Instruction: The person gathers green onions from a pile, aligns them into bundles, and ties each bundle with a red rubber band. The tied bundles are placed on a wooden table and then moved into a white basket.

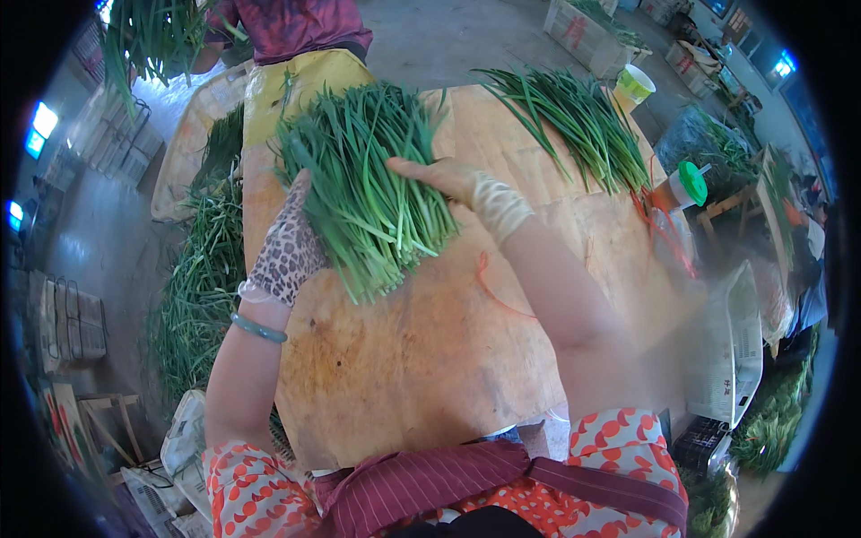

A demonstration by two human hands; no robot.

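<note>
A thick bunch of green garlic chives point(377, 181) lies on the wooden table point(417, 356), leaves away from me and pale stem ends towards me. On its left side is my left hand point(292, 242), in a leopard-print glove with a bracelet at the wrist. My right hand point(451, 181), with a pale wrap about the wrist, rests against the bunch's right side, thumb and fingers spread over the stems. Together the two hands hold the bunch between them. A second, smaller pile of chives point(585, 128) lies at the table's far right. An orange-red string point(498, 292) lies right of centre.
A green-lidded cup with a straw point(689, 185), a patterned paper cup point(632, 87) and red strings point(662, 235) are at the right edge. Loose greens point(202, 289) heap along the left. A person in a yellow apron point(296, 87) holds greens beyond the table. A white crate point(730, 350) stands right.
</note>
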